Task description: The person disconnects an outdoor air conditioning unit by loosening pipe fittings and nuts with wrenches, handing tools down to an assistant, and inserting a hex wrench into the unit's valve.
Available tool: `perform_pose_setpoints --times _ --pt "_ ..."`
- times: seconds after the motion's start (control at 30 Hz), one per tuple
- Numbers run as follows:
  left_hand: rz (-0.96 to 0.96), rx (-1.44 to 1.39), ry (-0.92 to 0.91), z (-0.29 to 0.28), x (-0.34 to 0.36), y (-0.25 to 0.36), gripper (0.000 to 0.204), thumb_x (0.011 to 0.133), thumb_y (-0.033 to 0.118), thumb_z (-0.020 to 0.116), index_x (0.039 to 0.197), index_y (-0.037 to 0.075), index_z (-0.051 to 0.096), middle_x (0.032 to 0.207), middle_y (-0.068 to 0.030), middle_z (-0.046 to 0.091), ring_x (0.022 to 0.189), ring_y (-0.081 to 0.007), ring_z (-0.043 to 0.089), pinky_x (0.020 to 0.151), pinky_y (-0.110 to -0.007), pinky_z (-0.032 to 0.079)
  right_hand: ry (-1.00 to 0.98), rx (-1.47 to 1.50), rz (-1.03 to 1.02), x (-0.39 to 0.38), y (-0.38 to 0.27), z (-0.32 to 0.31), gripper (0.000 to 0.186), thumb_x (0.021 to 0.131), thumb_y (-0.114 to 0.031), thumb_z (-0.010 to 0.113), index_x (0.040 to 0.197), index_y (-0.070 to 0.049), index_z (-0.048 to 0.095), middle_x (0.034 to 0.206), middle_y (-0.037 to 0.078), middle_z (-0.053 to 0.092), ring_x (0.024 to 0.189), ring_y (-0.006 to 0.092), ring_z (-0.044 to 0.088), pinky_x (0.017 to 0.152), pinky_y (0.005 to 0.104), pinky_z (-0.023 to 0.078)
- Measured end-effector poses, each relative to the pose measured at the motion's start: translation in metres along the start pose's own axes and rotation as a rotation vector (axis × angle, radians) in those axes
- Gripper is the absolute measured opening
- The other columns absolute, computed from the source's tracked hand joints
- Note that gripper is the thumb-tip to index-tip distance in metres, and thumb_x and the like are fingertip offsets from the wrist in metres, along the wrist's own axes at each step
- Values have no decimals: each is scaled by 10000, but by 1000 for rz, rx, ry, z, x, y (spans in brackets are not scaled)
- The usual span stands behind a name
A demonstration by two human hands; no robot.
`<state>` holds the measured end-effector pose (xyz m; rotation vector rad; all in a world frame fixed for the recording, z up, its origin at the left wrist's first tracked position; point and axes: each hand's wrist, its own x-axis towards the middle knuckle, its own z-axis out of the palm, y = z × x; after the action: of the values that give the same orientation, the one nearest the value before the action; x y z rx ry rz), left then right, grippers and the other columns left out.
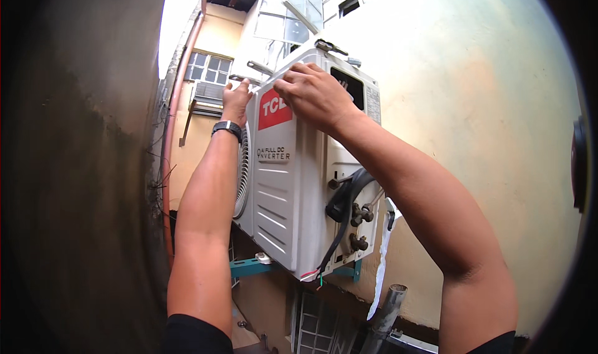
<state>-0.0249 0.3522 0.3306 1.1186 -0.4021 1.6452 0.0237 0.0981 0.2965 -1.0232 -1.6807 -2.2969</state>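
Note:
A white outdoor air conditioner unit (274, 198) with a red label is mounted in front of me, seen from its corner. My left hand (236, 102), with a dark watch at the wrist, grips the unit's upper front edge on the fan side. My right hand (314, 92) is closed at the top of the front panel by the near corner; the back of the hand hides whatever its fingers hold. Beside it, a dark opening (349, 87) shows in the unit's side. A dark pliers-like tool (330, 47) lies on top.
Black cable (349, 198) with bare-ended coloured wires hangs by brass valves (361, 214). A white strip (381, 267) dangles nearby. Teal brackets (249, 267) support the unit. A grey pipe (389, 310) rises below. Walls stand close at left (81, 167) and right (486, 117).

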Motion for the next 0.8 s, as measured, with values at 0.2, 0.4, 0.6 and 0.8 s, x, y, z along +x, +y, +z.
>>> perform_pose_setpoints --times 0.2,0.4,0.6,0.8 --pt "58 330 -60 -68 -78 26 570 1036 142 616 1493 -79 357 1312 -169 564 1174 -248 626 985 -363 561 173 -86 6 13 -14 4 185 979 -182 547 1028 -148 722 997 73 745 1053 232 684 922 367 514" --pt "267 762 -456 -145 -265 103 461 1051 182 600 1448 -9 462 1380 -128 569 1227 -206 608 1047 -344 502 424 48 148 5 11 -53 237 943 -159 652 1141 -34 617 1117 236 644 1068 405 645 892 492 525" --pt "36 678 -231 -209 -451 141 265 1048 224 601 1195 8 641 1174 -81 631 1027 -158 658 877 -307 529 422 265 681 -50 78 -67 248 943 -213 642 1045 13 658 1105 249 624 1073 375 639 937 451 527" --pt "-273 817 -170 -216 -521 89 121 1027 98 636 1098 2 643 987 -48 673 913 -129 666 835 -282 539 542 527 938 -153 33 -53 311 957 -316 659 1017 -20 734 1069 159 684 996 283 664 917 394 534"
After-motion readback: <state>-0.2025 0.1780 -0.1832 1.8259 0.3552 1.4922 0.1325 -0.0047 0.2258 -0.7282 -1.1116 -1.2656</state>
